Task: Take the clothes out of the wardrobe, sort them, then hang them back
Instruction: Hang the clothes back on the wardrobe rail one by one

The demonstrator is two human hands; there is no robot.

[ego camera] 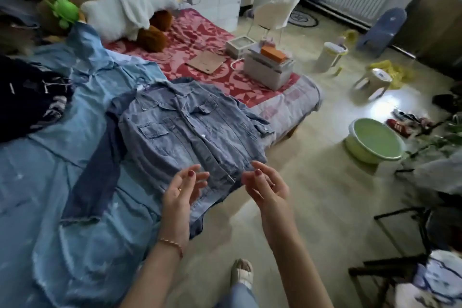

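My left hand [183, 189] and my right hand [265, 186] hover palms inward over the hem of the denim jacket [190, 132], fingers loosely curved, each grip slack and holding nothing. The jacket lies front up on the bed [295, 100], its hem hanging over the near edge, one darker sleeve stretched toward me. Under it spreads a lighter blue denim garment [62, 182] covering much of the bed. A pile of dark clothes [27, 97] sits further left. Behind, a white goose plush [125, 11] rests on the red patterned cover. A green basin [373, 140] stands on the floor to the right.
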